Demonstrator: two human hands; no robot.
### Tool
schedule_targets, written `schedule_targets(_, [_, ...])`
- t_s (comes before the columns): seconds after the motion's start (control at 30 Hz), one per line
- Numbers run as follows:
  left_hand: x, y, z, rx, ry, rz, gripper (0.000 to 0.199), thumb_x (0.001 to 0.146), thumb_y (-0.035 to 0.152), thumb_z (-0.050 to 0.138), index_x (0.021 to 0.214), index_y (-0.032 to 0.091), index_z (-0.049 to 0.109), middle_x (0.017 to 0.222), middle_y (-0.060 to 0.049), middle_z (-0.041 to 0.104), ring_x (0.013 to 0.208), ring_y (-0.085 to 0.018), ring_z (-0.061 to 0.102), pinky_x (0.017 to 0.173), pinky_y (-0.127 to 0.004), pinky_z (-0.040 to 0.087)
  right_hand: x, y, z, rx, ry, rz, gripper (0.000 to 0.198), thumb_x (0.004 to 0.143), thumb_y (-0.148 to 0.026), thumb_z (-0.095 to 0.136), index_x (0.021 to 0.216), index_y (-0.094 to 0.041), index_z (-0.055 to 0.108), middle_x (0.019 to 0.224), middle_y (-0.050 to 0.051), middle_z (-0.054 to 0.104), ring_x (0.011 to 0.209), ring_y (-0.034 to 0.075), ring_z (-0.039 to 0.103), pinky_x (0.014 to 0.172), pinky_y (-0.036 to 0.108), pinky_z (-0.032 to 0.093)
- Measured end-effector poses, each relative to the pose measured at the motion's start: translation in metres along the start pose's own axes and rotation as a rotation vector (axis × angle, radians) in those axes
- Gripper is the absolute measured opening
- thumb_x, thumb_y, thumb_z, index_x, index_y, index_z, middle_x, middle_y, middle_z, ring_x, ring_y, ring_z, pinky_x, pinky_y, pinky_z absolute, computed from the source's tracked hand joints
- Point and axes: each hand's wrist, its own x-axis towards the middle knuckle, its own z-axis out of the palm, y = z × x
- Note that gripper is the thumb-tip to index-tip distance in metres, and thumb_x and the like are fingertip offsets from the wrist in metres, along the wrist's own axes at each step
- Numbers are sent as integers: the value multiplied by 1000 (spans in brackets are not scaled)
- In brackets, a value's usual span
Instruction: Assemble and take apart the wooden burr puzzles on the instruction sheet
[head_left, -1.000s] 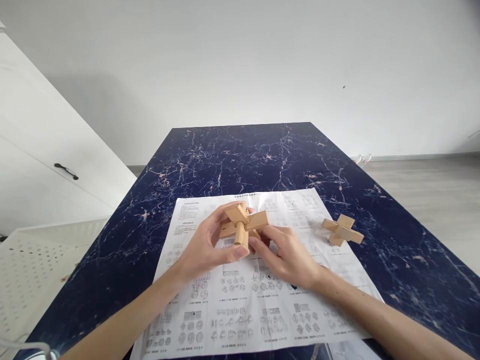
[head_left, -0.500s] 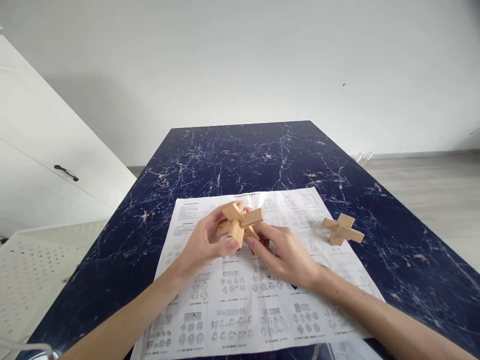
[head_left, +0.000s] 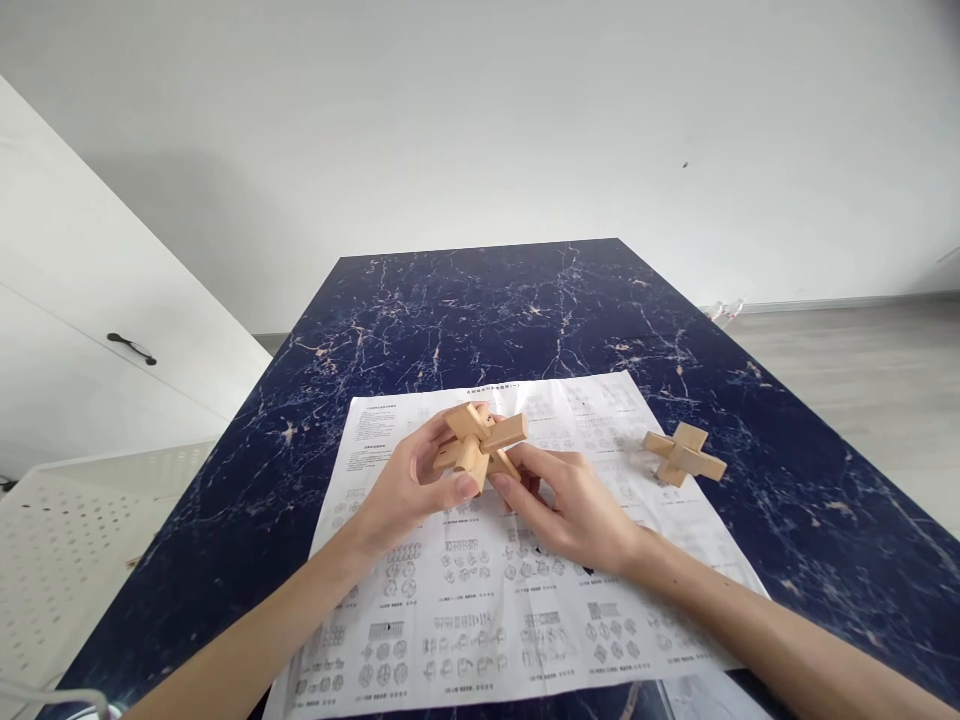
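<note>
A wooden interlocking puzzle (head_left: 474,445) of several crossed bars is held over the printed sheet. My left hand (head_left: 416,475) grips it from the left, thumb on the bar that points toward me and fingers behind. From the right, my right hand (head_left: 566,500) pinches a lower bar between thumb and index finger; its other fingers are curled underneath and partly hidden. A second wooden cross-shaped puzzle (head_left: 685,455) sits to the right of my right hand, by the edge of the paper, touched by neither hand.
The creased instruction sheet (head_left: 465,600) with printed diagrams covers the near part of the dark blue marbled table (head_left: 480,310). A white perforated basket (head_left: 60,550) stands at the left. Beyond it is a white cabinet door with a black handle (head_left: 131,348).
Both hands keep almost the same grip on the puzzle, which has barely shifted. The whole view has moved very slightly.
</note>
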Motion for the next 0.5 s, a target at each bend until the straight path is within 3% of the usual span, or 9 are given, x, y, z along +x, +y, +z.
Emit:
schedule_targets(0.17, [2,4,3,19,-36,27,74,80,57,88,144,28,63,138,-11,70,126,-35,67,110,-50,51,-1,-2,0,31,-9,31,28,106,-33,50,80,-23,52,67,-1,58,56,13,48,54,28,37])
schedule_targets(0.5, [1,-1,1,-20,-22,-27,81,79,64,86,147,27,61,142,-13,68,130,-37,63,110,-49,49,0,-3,0,21,-15,36,29,106,-34,50,79,-23,51,67,-1,58,57,14,48,54,29,36])
